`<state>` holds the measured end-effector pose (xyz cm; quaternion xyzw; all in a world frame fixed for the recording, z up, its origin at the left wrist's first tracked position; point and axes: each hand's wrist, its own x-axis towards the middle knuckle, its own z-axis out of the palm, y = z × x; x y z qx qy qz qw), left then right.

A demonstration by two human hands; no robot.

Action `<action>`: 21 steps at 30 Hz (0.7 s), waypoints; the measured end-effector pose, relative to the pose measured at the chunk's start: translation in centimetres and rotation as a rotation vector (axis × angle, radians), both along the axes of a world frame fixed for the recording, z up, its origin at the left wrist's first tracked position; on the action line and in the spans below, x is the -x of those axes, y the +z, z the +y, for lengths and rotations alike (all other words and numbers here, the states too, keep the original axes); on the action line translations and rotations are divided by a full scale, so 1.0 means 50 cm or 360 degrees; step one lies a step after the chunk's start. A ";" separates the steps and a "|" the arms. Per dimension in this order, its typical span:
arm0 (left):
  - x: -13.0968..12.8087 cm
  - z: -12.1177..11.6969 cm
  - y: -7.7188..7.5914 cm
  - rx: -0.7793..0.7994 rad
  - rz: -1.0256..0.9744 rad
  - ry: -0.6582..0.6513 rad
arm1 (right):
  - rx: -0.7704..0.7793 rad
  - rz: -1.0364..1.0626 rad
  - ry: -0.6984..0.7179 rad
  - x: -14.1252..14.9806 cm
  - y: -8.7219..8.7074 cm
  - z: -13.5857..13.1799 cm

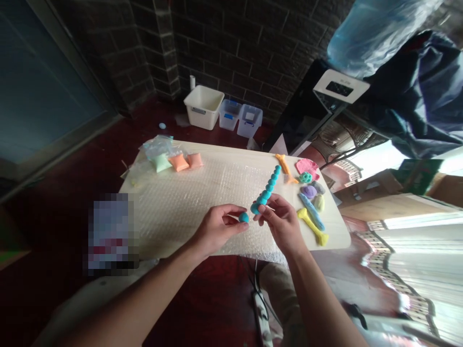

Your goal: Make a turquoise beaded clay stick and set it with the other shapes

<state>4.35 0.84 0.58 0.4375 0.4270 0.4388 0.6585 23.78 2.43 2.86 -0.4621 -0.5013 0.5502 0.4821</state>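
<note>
Between the thumb and fingers of my left hand is a small teal clay ball. My right hand grips the thick lower end of a teal clay bead chain, a row of balls that shrink toward the tip. The chain slants up and to the right above the table. A narrow gap separates the loose ball from the chain's lower end. Bubble wrap lies beneath both hands.
On the table's right lie a yellow clay bone, a blue clay stick, an orange clay bone and several other clay pieces. Packets of green and orange clay are at the back left. Bins stand behind.
</note>
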 end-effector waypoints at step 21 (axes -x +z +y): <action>-0.003 0.004 0.004 -0.0045 -0.0177 -0.0090 | 0.0056 0.0144 0.0080 0.000 0.001 -0.006</action>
